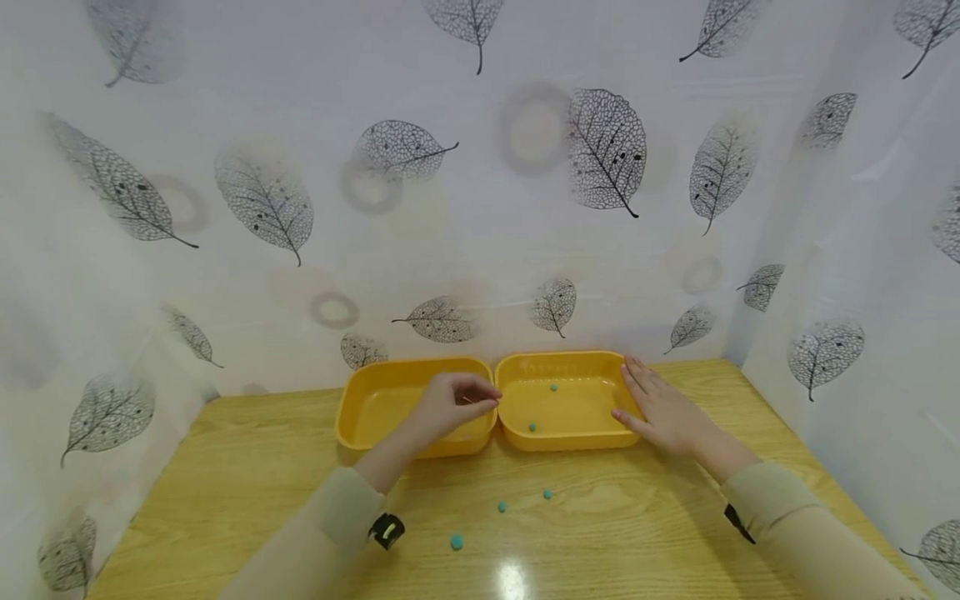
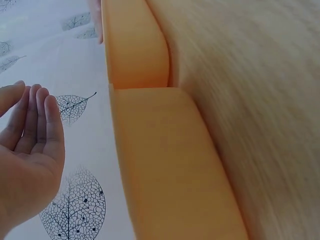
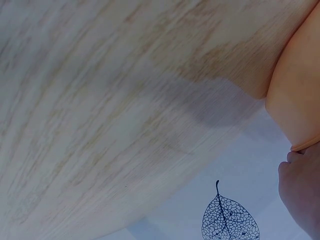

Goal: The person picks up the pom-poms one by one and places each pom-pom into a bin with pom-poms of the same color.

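Note:
Two yellow plastic trays stand side by side, the left tray [image 1: 367,367] and the right tray [image 1: 570,442]. My left hand [image 1: 450,408] hangs over the inner end of the left tray, fingers bent with the thumb tip close to the fingertips; I cannot tell whether something tiny sits between them. The left wrist view shows this hand [image 2: 35,155] above rim height. My right hand [image 1: 667,412] rests on the right tray's outer end, fingers extended over the rim and thumb apart. Inside the right tray lie two small teal pellets, one near the back [image 1: 553,387], another near the front [image 1: 532,427].
On the wooden table [image 1: 615,533], in front of the trays, lie a teal pellet [image 1: 547,494], a second pellet [image 1: 502,507] and a larger-looking pellet [image 1: 457,542]. A white leaf-print curtain [image 1: 487,233] hangs behind the trays and along both sides.

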A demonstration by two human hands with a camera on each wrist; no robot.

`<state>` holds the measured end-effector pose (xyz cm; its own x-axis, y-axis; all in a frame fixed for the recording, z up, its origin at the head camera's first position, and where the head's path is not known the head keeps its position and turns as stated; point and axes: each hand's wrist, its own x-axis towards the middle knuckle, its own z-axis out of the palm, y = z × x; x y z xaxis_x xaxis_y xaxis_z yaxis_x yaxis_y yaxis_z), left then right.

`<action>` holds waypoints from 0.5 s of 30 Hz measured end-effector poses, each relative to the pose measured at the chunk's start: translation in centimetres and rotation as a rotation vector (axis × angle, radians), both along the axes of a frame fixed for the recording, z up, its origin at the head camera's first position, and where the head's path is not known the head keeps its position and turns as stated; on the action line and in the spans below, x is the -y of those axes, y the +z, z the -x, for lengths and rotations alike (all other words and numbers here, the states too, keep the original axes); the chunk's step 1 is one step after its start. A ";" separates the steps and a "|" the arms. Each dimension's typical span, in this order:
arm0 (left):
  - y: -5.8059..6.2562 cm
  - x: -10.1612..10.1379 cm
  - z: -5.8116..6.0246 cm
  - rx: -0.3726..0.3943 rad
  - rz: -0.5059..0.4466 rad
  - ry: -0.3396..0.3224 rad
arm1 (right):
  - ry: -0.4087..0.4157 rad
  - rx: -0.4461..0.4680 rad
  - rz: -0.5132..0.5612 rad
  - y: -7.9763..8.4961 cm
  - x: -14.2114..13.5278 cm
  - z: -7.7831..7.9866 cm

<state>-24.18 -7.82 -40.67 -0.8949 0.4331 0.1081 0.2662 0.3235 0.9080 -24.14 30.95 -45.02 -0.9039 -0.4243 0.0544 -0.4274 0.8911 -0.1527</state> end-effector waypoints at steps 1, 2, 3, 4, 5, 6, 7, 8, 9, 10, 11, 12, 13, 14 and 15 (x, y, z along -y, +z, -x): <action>-0.1 0.3 -0.3 -0.004 -0.001 -0.011 | 0.000 0.000 0.000 0.0 0.0 0.0; -0.3 0.6 -0.6 -0.012 -0.002 -0.022 | 0.000 0.000 0.000 0.0 0.0 0.0; -0.5 0.9 -1.0 -0.017 -0.003 -0.031 | 0.000 -0.001 0.001 -0.1 0.0 0.0; -0.7 1.2 -1.2 -0.020 -0.004 -0.037 | 0.000 -0.002 0.001 -0.1 0.0 0.0; -0.9 1.4 -1.5 -0.024 -0.005 -0.043 | -0.001 -0.003 0.001 -0.1 -0.1 0.0; -1.1 1.6 -1.8 -0.028 0.000 -0.045 | -0.002 -0.002 0.002 -0.1 -0.1 0.0; -1.3 1.8 -2.1 -0.037 0.010 -0.047 | -0.003 -0.001 0.003 -0.2 -0.1 0.0; -1.6 1.9 -2.3 -0.056 0.022 -0.051 | -0.003 -0.001 0.004 -0.2 -0.1 0.0; -1.8 2.0 -2.6 -0.069 0.035 -0.049 | -0.003 0.000 0.005 -0.2 -0.1 0.0; -2.0 2.1 -2.8 -0.072 0.044 -0.046 | -0.003 -0.001 0.004 -0.2 -0.2 0.0; -2.2 2.2 -3.0 -0.078 0.051 -0.043 | -0.002 -0.002 0.003 -0.2 -0.2 0.0; -2.3 2.3 -3.3 -0.079 0.055 -0.040 | -0.002 0.000 0.003 -0.2 -0.2 0.0; -2.6 2.4 -3.4 -0.079 0.054 -0.039 | -0.001 0.000 0.004 -0.1 -0.1 0.0; -2.8 2.5 -3.6 -0.075 0.045 -0.042 | -0.001 0.000 0.004 -0.1 -0.1 0.0; -3.0 2.6 -3.8 -0.061 0.031 -0.045 | -0.002 0.000 0.004 -0.1 -0.1 -0.1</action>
